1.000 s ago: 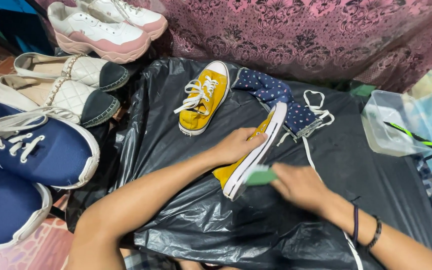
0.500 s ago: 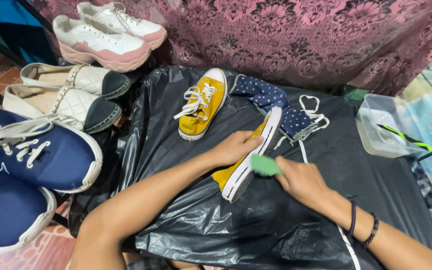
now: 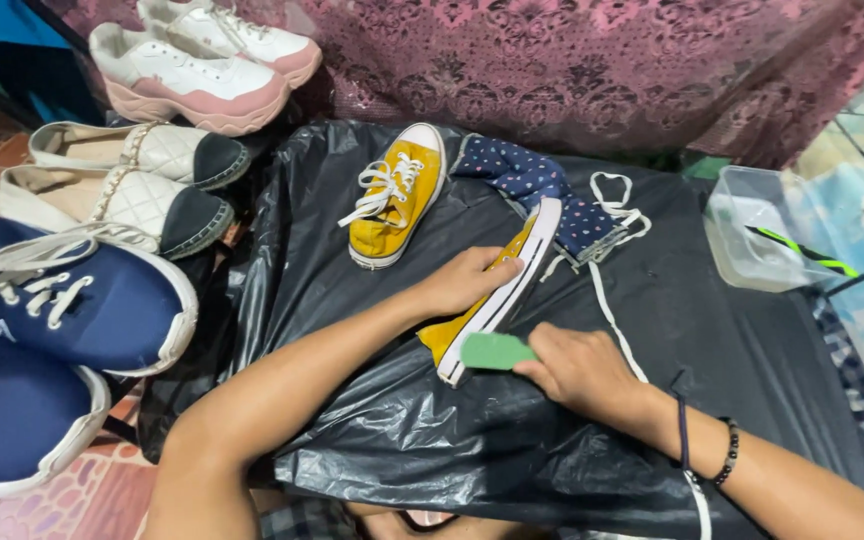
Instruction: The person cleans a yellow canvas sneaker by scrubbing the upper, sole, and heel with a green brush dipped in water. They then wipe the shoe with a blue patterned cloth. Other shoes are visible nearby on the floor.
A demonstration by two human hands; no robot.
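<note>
Since the earlier frame the green sponge [image 3: 497, 351] has slid down toward the heel end of the tilted yellow sneaker [image 3: 492, 295]; the view has also dropped slightly.

Left to right: navy sneakers [image 3: 62, 300], quilted cream flats [image 3: 122, 195] and white-pink trainers [image 3: 197, 75] sit off the sheet, well apart from the work.

Left hand [image 3: 467, 280] is clasped over the sneaker's canvas upper, pinning it on its side. Right hand [image 3: 582, 370] pinches the sponge against the white rubber sidewall.

Likely handling: light shoe, soft canvas that gives, stiff rubber sole. Best hold is the upper or sole edge. Laces are out, so it's floppy.

Second yellow sneaker [image 3: 392, 195] stands upright behind, polka-dot cloth [image 3: 537, 190] and loose white laces [image 3: 617, 215] beside it.

Surface is crinkled black plastic sheet [image 3: 752, 370], probably slick. Clear tub [image 3: 762, 240] is far right, maroon lace fabric [image 3: 572, 60] behind.
</note>
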